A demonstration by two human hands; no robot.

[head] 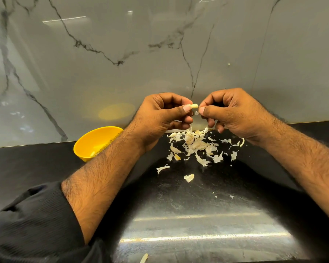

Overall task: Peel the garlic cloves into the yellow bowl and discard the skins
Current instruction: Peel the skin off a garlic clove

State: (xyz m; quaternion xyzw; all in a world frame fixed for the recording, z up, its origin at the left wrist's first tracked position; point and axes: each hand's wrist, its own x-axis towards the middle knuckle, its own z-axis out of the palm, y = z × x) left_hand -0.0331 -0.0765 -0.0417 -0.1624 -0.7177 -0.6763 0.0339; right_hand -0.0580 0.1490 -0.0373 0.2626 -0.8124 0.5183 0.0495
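The left hand pinches the garlic clove steady while the right hand pinches its skin to strip it. Both work above the skins piled at the counter's back edge, so scraps drop there; the yellow bowl waits left.

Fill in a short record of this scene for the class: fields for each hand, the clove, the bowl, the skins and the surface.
left hand: pinches the clove
right hand: pinches a bit of skin at the clove
clove: held above the skins, looks mostly bare
bowl: yellow, on the counter, partly behind the left forearm
skins: loose pile under the hands, some scattered nearer
counter: dark, glossy
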